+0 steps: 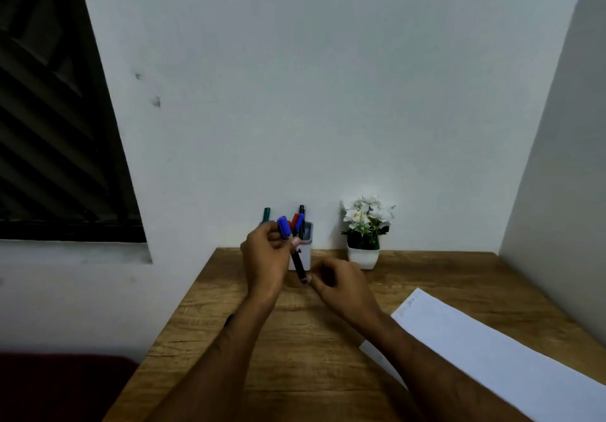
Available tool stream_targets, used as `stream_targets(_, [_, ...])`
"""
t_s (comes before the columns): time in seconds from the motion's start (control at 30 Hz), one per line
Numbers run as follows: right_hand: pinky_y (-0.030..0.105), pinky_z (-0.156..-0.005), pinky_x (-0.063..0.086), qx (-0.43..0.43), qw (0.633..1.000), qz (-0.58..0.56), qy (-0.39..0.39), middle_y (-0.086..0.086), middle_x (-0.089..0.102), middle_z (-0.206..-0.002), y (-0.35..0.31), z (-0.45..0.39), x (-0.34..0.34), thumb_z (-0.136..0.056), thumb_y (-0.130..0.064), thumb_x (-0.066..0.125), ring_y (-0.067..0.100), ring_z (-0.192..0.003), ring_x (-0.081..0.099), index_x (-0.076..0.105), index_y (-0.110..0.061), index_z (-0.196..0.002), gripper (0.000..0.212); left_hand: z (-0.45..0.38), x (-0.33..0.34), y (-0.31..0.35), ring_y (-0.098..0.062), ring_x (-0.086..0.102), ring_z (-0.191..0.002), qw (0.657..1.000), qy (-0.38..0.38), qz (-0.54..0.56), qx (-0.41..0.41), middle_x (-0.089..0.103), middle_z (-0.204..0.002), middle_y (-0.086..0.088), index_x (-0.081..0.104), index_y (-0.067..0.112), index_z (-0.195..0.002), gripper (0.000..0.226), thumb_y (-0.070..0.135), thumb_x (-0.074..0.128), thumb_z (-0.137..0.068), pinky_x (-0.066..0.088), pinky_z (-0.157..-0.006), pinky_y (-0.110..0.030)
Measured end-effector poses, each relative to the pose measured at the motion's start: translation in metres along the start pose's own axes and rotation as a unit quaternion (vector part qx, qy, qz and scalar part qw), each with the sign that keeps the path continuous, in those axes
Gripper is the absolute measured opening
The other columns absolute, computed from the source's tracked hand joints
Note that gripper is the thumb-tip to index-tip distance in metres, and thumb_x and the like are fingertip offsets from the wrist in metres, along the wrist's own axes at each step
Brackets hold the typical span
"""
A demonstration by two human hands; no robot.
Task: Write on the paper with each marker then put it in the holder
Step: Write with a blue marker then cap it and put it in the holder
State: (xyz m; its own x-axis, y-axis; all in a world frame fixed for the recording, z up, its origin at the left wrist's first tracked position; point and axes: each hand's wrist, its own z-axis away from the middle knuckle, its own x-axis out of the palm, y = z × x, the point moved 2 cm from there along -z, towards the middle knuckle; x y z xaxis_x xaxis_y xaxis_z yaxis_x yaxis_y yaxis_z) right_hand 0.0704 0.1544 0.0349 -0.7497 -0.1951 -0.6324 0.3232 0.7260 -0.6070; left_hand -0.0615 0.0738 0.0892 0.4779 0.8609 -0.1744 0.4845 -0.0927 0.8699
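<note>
My left hand (264,262) grips a blue-capped marker (296,262) near its cap, tilted in front of the holder. My right hand (341,285) pinches the marker's lower end with fingertips. The white holder (305,256) stands at the table's far edge against the wall, partly hidden behind my left hand. Inside it stand a green marker (266,214), a black one (301,211) and red and blue capped ones (296,219). A white sheet of paper (485,352) lies at the right of the table, under my right forearm.
A small white pot of white flowers (364,229) stands right of the holder by the wall. The wooden table (295,339) meets walls at the back and right. A dark window (55,126) is at left, a dark red surface (59,389) lower left.
</note>
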Motion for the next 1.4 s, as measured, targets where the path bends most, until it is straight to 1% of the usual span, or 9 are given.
stream_targets(0.13, [0.018, -0.074, 0.055, 0.002, 1.000, 0.003, -0.013, -0.010, 0.075, -0.093, -0.008, -0.010, 0.017, -0.092, -0.029, 0.073, 0.001, -0.083, 0.066, 0.077, -0.021, -0.104, 0.015, -0.035, -0.023, -0.003, 0.007, 0.061, -0.070, 0.999, 0.044, -0.014, 0.012, 0.069, -0.079, 0.007, 0.071, 0.012, -0.097, 0.028, 0.012, 0.085, -0.073, 0.053, -0.066, -0.014])
stream_targets(0.27, [0.016, -0.080, 0.055, 0.000, 1.000, 0.006, -0.028, -0.009, 0.074, -0.101, -0.012, -0.019, 0.028, -0.095, -0.024, 0.071, 0.000, -0.089, 0.065, 0.075, -0.021, -0.110, 0.016, -0.072, -0.038, 0.001, 0.000, 0.062, -0.070, 0.996, 0.078, -0.027, 0.034, 0.068, -0.079, 0.005, 0.071, 0.010, -0.097, 0.025, 0.009, 0.083, -0.075, 0.044, -0.065, -0.006])
stream_targets(0.37, [0.017, -0.083, 0.055, 0.009, 0.999, 0.009, -0.033, -0.009, 0.072, -0.105, -0.014, -0.026, 0.033, -0.097, -0.023, 0.069, 0.000, -0.093, 0.064, 0.073, -0.021, -0.114, 0.018, -0.093, -0.041, 0.001, -0.007, 0.066, -0.073, 0.995, 0.086, -0.038, 0.045, 0.066, -0.076, 0.008, 0.070, 0.012, -0.093, 0.022, 0.010, 0.082, -0.076, 0.051, -0.073, -0.019])
stream_targets(0.57, [0.007, -0.074, 0.047, 0.016, 0.999, 0.021, -0.043, -0.009, 0.071, -0.106, -0.012, -0.040, 0.042, -0.098, -0.022, 0.067, -0.003, -0.089, 0.061, 0.072, -0.021, -0.116, 0.018, -0.112, -0.031, -0.014, -0.009, 0.064, -0.074, 0.994, 0.077, -0.054, 0.050, 0.069, -0.081, 0.002, 0.071, 0.009, -0.097, 0.022, 0.009, 0.082, -0.077, 0.053, -0.076, -0.024])
stream_targets(0.83, [0.012, -0.078, 0.050, 0.040, 0.997, 0.023, -0.060, -0.011, 0.069, -0.108, -0.006, -0.044, 0.052, -0.099, -0.022, 0.066, -0.002, -0.093, 0.061, 0.071, -0.023, -0.115, 0.017, -0.110, -0.007, -0.050, -0.021, 0.069, -0.090, 0.993, 0.012, -0.117, 0.013, 0.073, -0.101, -0.009, 0.070, 0.006, -0.111, 0.036, 0.012, 0.082, -0.078, 0.057, -0.085, -0.033])
stream_targets(0.93, [0.018, -0.087, 0.054, 0.048, 0.997, 0.016, -0.065, -0.010, 0.070, -0.108, -0.003, -0.043, 0.054, -0.099, -0.021, 0.066, 0.000, -0.096, 0.063, 0.071, -0.023, -0.115, 0.017, -0.100, -0.002, -0.065, -0.022, 0.069, -0.088, 0.988, -0.013, -0.152, 0.006, 0.074, -0.099, -0.010, 0.071, 0.007, -0.106, 0.030, 0.014, 0.081, -0.078, 0.057, -0.081, -0.032])
stream_targets(1.07, [0.016, -0.086, 0.053, 0.051, 0.996, 0.010, -0.071, -0.011, 0.070, -0.110, 0.001, -0.040, 0.053, -0.099, -0.021, 0.065, 0.000, -0.098, 0.063, 0.070, -0.023, -0.116, 0.018, -0.092, 0.001, -0.074, -0.015, 0.064, -0.078, 0.985, -0.021, -0.171, -0.016, 0.074, -0.099, -0.010, 0.072, 0.006, -0.104, 0.027, 0.017, 0.080, -0.081, 0.048, -0.065, -0.018])
stream_targets(1.27, [0.016, -0.084, 0.052, 0.051, 0.996, 0.007, -0.071, -0.010, 0.069, -0.111, 0.002, -0.037, 0.048, -0.100, -0.020, 0.064, -0.001, -0.098, 0.062, 0.069, -0.024, -0.115, 0.017, -0.090, 0.002, -0.076, -0.015, 0.066, -0.083, 0.986, -0.024, -0.164, -0.025, 0.074, -0.102, -0.009, 0.073, 0.006, -0.107, 0.029, 0.017, 0.079, -0.081, 0.041, -0.059, -0.009])
stream_targets(1.4, [0.020, -0.088, 0.056, 0.048, 0.997, 0.005, -0.065, -0.010, 0.070, -0.110, -0.001, -0.034, 0.045, -0.099, -0.021, 0.066, 0.000, -0.097, 0.063, 0.070, -0.023, -0.115, 0.017, -0.086, -0.002, -0.079, -0.012, 0.065, -0.081, 0.986, -0.018, -0.166, -0.014, 0.075, -0.100, -0.007, 0.073, 0.007, -0.107, 0.030, 0.015, 0.081, -0.079, 0.044, -0.062, -0.013])
